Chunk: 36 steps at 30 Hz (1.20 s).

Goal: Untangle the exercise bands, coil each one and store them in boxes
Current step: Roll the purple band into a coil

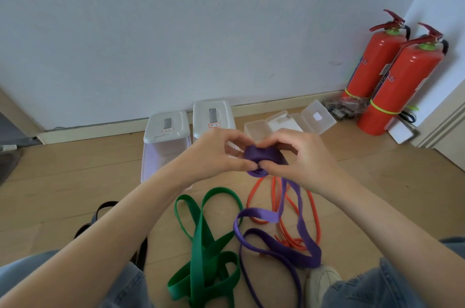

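Observation:
Both hands hold a small coil of the purple band (261,157) above the floor. My left hand (216,151) pinches the coil's left side, and my right hand (299,157) grips its right side. The rest of the purple band hangs down and loops over the floor. A green band (201,237) lies in loose loops to the left of it. A thin orange band (284,219) lies under and beside the purple one. Two lidded clear boxes (166,141) (214,116) stand by the wall. A small open clear box (256,129) sits right of them.
Two red fire extinguishers (392,81) stand in the right corner beside a clear bag of small items (344,104). A black band or strap (100,214) lies partly under my left arm. My knees in jeans and a light shoe (322,280) frame the bottom.

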Each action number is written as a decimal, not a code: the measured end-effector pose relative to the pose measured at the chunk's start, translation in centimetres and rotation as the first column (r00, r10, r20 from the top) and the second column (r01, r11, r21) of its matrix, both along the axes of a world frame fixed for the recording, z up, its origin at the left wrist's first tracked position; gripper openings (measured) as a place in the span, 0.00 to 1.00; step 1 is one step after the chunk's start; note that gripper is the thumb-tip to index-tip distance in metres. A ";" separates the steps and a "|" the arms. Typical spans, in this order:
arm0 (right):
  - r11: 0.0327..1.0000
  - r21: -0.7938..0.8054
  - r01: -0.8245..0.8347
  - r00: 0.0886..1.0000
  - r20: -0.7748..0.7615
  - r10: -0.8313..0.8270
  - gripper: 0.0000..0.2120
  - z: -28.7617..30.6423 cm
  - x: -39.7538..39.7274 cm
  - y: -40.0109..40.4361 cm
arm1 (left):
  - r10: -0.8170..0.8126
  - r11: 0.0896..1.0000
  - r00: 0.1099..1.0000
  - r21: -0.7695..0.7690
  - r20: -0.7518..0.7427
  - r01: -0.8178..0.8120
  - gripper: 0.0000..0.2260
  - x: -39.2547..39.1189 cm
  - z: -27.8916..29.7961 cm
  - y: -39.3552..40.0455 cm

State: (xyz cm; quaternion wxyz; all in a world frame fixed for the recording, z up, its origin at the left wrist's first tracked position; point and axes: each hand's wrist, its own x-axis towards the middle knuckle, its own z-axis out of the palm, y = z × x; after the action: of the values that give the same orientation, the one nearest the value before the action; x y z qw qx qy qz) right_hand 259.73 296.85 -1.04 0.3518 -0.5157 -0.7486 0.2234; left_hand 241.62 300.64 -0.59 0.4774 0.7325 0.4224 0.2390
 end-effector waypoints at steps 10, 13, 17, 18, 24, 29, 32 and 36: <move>0.968 -0.223 -0.118 0.688 -0.721 -0.082 0.22 0.1 0.2 -0.1 | 0.166 0.968 0.935 -0.234 0.313 -0.093 0.17 -0.3 0.4 0.2; 0.974 -0.215 -0.065 0.679 -0.725 -0.115 0.20 0.0 -0.3 -0.2 | 0.208 0.937 0.876 -0.344 0.435 -0.051 0.19 -0.1 0.2 0.2; 0.983 -0.182 0.013 0.789 -0.602 -0.122 0.14 0.0 -0.3 -0.1 | 0.189 0.926 0.881 -0.377 0.433 -0.014 0.20 0.1 -0.2 0.1; 0.986 -0.168 0.019 0.821 -0.560 -0.111 0.14 0.1 0.0 0.0 | 0.147 0.947 0.924 -0.320 0.354 -0.028 0.21 -0.1 -0.1 0.3; 0.996 -0.084 -0.031 0.984 -0.178 0.016 0.17 0.5 0.8 0.3 | 0.026 0.999 0.999 -0.033 0.045 -0.025 0.12 -0.2 0.0 0.4; 0.952 -0.274 -0.137 0.837 -0.546 -0.036 0.20 1.0 1.4 0.4 | 0.082 0.993 0.980 -0.105 0.182 -0.063 0.16 -0.6 0.4 0.4; 0.944 -0.277 -0.177 0.623 -0.774 -0.111 0.22 0.4 0.7 0.3 | 0.141 0.977 0.919 -0.202 0.368 -0.069 0.15 -0.5 0.5 0.4; 0.969 -0.234 -0.082 0.621 -0.773 -0.135 0.18 -0.3 -0.5 -0.1 | 0.251 0.924 0.790 -0.382 0.560 -0.023 0.15 0.0 0.3 0.4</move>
State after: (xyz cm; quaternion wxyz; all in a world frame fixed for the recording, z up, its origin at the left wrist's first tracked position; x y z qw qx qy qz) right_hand 259.19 296.78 -1.35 0.5787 -0.4173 -0.4789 0.5115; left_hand 241.62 301.01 -0.26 0.6915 0.4872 0.3387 0.4119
